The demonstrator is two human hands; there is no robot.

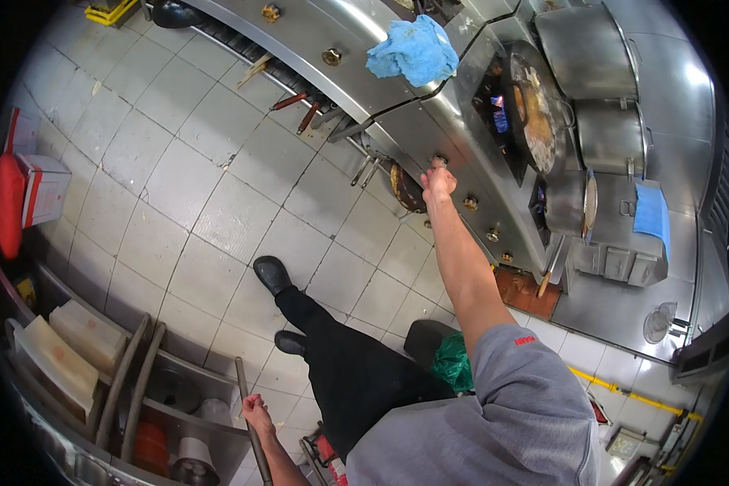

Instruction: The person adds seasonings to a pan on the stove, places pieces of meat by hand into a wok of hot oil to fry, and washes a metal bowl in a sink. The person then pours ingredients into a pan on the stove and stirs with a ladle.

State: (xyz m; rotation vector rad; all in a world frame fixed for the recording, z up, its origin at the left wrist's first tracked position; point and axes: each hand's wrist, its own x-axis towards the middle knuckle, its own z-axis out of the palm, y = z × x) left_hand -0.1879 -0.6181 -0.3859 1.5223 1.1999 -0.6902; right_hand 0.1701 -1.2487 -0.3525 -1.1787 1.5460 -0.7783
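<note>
My right hand (438, 183) reaches out to the stove front, fingers closed around a control knob (439, 160). More brass-coloured knobs (471, 203) sit along the same steel panel. Above them on the stove, a large round pan (535, 109) with browned contents tilts beside a burner with a blue flame (499, 112). Down at the lower left, my left hand (257, 413) is closed on a metal bar (249, 427) at the edge of an open drawer-like compartment (194, 373).
Steel pots (587, 53) line the stove's back. A blue cloth (415, 50) lies on its front ledge, another (651, 212) on steel containers. Red-handled tools (290, 100) hang below. A box (47, 190) with red edging stands left, and a green bag (454, 362) is beside my leg.
</note>
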